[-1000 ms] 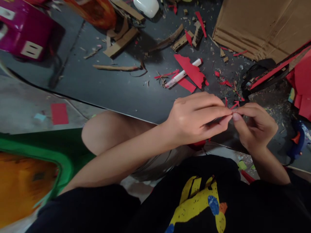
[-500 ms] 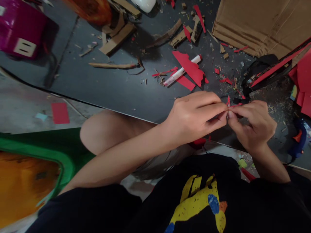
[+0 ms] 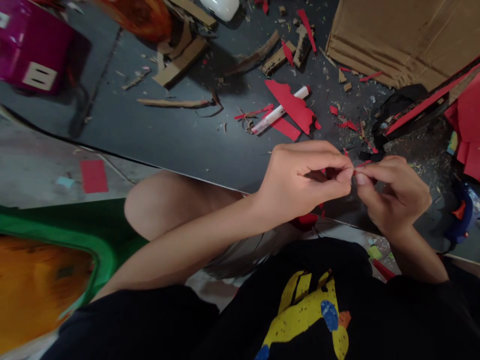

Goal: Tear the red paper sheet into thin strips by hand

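A white marker (image 3: 268,120) is seen lying among red paper scraps (image 3: 294,106) on the dark board (image 3: 168,135). Cardboard strips (image 3: 180,62) are scattered at the far side, with a large cardboard sheet (image 3: 397,35) far right, a magenta box (image 3: 33,45) far left and a blue glue gun (image 3: 459,222) near right.

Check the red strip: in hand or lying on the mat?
In hand: left hand and right hand pinch the red strip between them.

Dim, flat overhead light. The left hand (image 3: 300,182) and right hand (image 3: 397,195) look sharp; a pale sheen lies on the dark mat (image 3: 180,140). The magenta box (image 3: 33,47) smears; edges bow.
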Demonstrator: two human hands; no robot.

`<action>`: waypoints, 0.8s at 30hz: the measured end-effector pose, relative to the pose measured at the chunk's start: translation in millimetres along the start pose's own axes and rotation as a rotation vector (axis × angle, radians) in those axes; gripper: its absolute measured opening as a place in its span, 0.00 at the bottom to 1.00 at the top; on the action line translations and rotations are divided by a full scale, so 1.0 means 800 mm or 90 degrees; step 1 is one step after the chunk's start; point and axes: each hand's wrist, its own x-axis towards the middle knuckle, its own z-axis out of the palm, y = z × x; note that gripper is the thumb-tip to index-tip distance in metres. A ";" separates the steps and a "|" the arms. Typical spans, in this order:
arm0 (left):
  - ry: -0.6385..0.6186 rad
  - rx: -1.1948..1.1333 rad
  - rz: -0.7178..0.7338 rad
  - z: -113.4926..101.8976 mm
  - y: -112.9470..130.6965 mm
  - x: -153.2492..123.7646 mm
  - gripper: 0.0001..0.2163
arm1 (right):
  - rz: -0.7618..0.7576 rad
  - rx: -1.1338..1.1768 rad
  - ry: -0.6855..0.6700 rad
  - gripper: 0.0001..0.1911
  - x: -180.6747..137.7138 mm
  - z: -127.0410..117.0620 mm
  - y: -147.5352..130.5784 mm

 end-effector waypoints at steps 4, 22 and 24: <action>0.024 -0.087 -0.053 0.003 -0.002 0.002 0.05 | 0.087 0.111 0.020 0.06 0.001 0.001 0.000; 0.000 0.034 0.102 -0.003 -0.008 0.002 0.02 | 0.248 0.253 0.007 0.03 0.002 -0.002 -0.006; -0.025 -0.031 0.025 -0.005 -0.005 0.003 0.02 | 0.243 0.257 0.007 0.04 0.002 -0.001 -0.006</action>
